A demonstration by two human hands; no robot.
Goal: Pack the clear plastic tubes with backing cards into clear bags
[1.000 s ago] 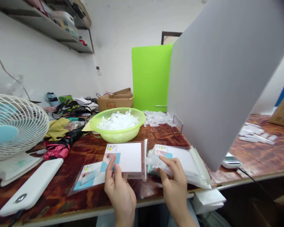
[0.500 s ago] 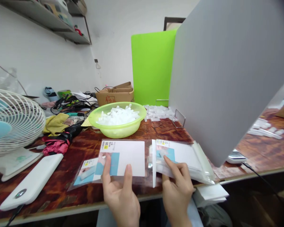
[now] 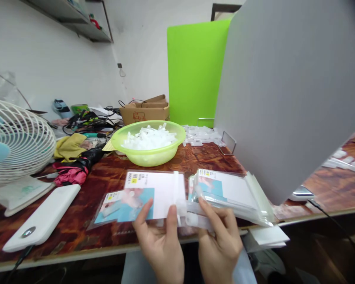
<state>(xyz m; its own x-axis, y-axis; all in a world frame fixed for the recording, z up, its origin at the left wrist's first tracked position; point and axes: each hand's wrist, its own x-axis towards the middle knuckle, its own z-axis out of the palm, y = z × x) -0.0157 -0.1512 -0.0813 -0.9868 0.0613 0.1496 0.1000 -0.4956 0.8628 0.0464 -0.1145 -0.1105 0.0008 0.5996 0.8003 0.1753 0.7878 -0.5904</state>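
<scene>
My left hand (image 3: 162, 240) holds a printed card (image 3: 165, 197) in a clear plastic bag by its lower edge, thumb and index finger in front. A whitish flap strip (image 3: 176, 189) lies across the card's right side. Just right of it, my right hand (image 3: 220, 236) is closed, index finger stretched forward over the near edge of a stack of bagged cards (image 3: 236, 189). By its fingers shows a pale translucent piece (image 3: 195, 220), partly hidden; its kind is unclear. Another bagged card (image 3: 108, 209) lies flat on the table at the left, partly under the held one.
A yellow-green bowl (image 3: 149, 157) of translucent plastic pieces (image 3: 150, 137) stands behind the cards, with more pieces (image 3: 201, 135) piled beside it. A grey partition (image 3: 272, 98) rises on the right. On the left are a white power bank (image 3: 44, 217) and a fan (image 3: 17, 146).
The strip at the held bag's right edge has moved left and now lies over the card. My right hand has shifted slightly left, closer to my left hand. The view has tilted down a little.
</scene>
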